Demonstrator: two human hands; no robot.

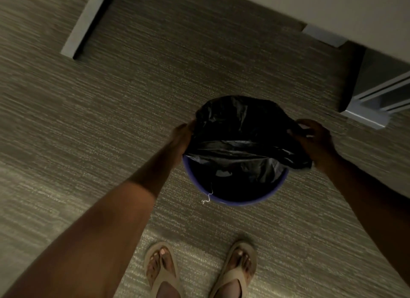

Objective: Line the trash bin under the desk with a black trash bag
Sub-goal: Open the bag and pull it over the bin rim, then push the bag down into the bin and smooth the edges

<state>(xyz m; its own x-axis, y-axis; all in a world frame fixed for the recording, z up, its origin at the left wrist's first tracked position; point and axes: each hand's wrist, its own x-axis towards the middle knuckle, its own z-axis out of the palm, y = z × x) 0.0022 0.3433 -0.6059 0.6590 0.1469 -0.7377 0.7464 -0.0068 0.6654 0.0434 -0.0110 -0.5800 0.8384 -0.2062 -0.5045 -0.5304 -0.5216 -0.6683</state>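
Grey-green carpet (pixel 77 120) with a fine striped weave fills nearly the whole frame, dimly lit. Along the upper right runs the pale underside or edge of the counter (pixel 332 6), with a light metal leg foot (pixel 366 117) standing on the carpet at the right edge and another long pale foot bar (pixel 82 29) slanting through the upper left.

At centre sits the trash bin (pixel 235 201), round, its blue rim showing along the lower arc. A black trash bag (pixel 239 124) is draped over the far half of the rim and hangs down inside, its near edge stretched as a glossy band across the opening, so the near half of the rim is bare. A thin white thread (pixel 208 197) dangles over the rim at its lower left.

Both hands grip the bag at opposite sides of the bin. The left hand (pixel 183 137) is closed around the plastic at the bin's left edge, fingers hidden behind it. The right hand (pixel 315 140) pinches a bunched fold of bag at the right edge, fingers curled over the plastic.

At the bottom of the frame two feet in tan flip-flops (pixel 163 273) stand on the carpet, just below the bin.
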